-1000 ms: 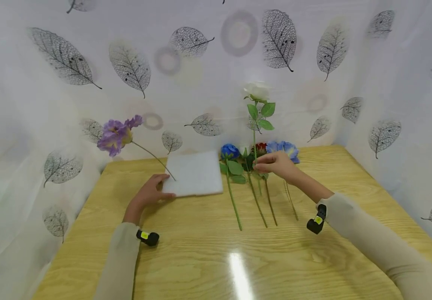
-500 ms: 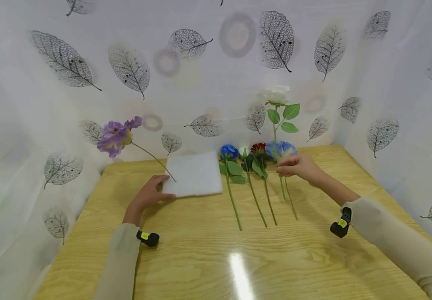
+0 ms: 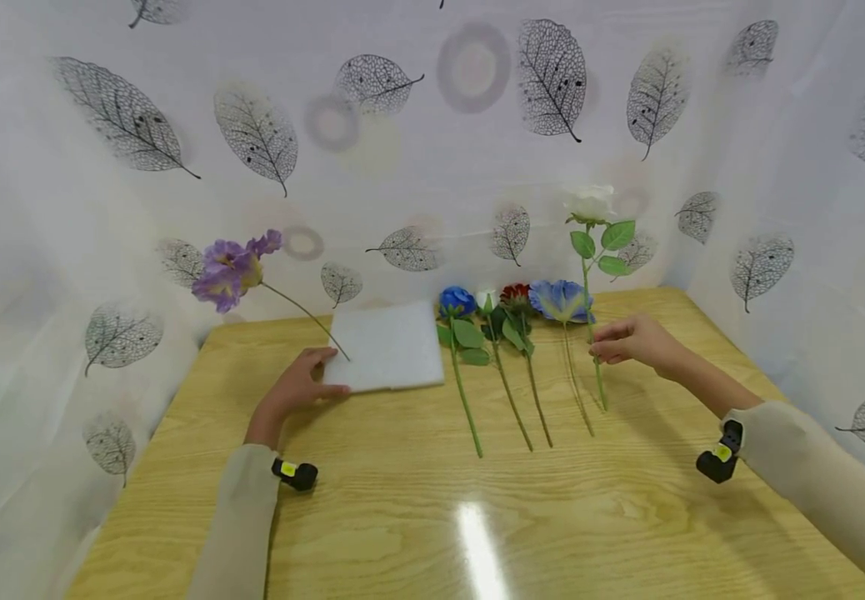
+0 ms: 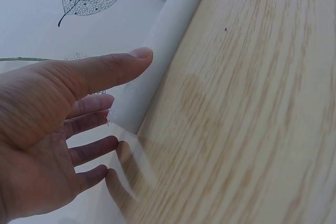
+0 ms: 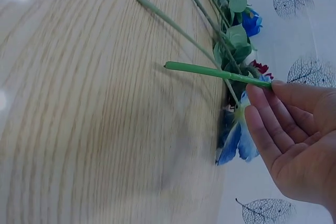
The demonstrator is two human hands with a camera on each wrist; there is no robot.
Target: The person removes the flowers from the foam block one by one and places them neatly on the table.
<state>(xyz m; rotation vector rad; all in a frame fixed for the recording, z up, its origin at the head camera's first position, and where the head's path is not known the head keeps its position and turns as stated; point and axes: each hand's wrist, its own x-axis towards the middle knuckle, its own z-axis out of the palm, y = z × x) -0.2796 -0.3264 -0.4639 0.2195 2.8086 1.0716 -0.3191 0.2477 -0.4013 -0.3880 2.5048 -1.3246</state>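
My right hand [image 3: 638, 343] pinches the green stem of an artificial white rose [image 3: 590, 204] between thumb and fingertips. The rose stands upright over the table's right part; in the right wrist view its stem end [image 5: 199, 70] points away from the hand. With fingers spread, my left hand [image 3: 297, 390] touches the left front corner of a white foam block [image 3: 391, 346]. Its thumb [image 4: 118, 69] lies along the block's front edge. A purple flower [image 3: 230, 271] leans left, its stem stuck in the foam near that hand.
Right of the foam lie a blue rose [image 3: 457, 303], a white rosebud [image 3: 487, 302], a red flower [image 3: 515, 297] and a light blue flower [image 3: 560, 300], stems toward the front. A leaf-printed sheet [image 3: 417, 167] surrounds the wooden table [image 3: 372, 500] at back and sides.
The right hand has carried the white rose rightward and slightly lower, past the red flower and the light blue flower. The left hand and foam have stayed in place.
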